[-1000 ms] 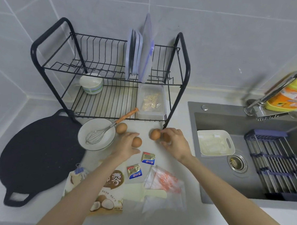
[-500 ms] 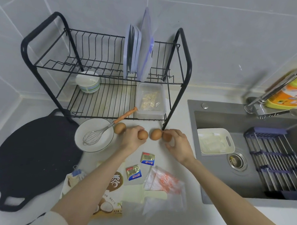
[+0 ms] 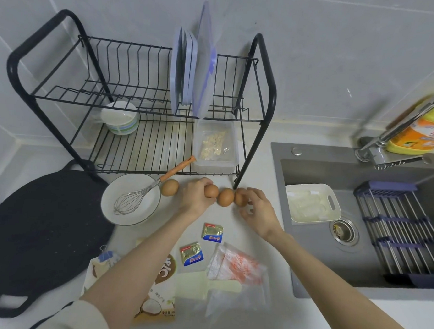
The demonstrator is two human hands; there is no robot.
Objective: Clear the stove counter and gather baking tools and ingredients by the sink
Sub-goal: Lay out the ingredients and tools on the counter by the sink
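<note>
Several brown eggs lie in a row on the white counter in front of the dish rack. My left hand [image 3: 197,198] holds one egg [image 3: 211,191] between its fingers. My right hand [image 3: 257,211] curls its fingers round the rightmost egg [image 3: 240,196]. A free egg [image 3: 225,197] sits between them, touching both. Another egg [image 3: 169,187] lies beside a white bowl [image 3: 144,216] with a whisk [image 3: 135,198] in it. Two butter packets [image 3: 212,233] [image 3: 191,254], a coconut powder bag [image 3: 160,293], a pale scraper [image 3: 200,285] and plastic bags [image 3: 234,264] lie nearer to me.
A black two-tier dish rack [image 3: 255,111] stands behind the eggs, with plates, a bowl and a clear box [image 3: 215,144]. A black round pan [image 3: 41,226] lies left. The grey sink [image 3: 310,168] on the right has a white tray [image 3: 311,203], a roll-up rack [image 3: 402,234], tap and detergent bottle.
My left hand moved its egg right until it touches the free egg. My right hand stayed on the rightmost egg. The camera tilted slightly.
</note>
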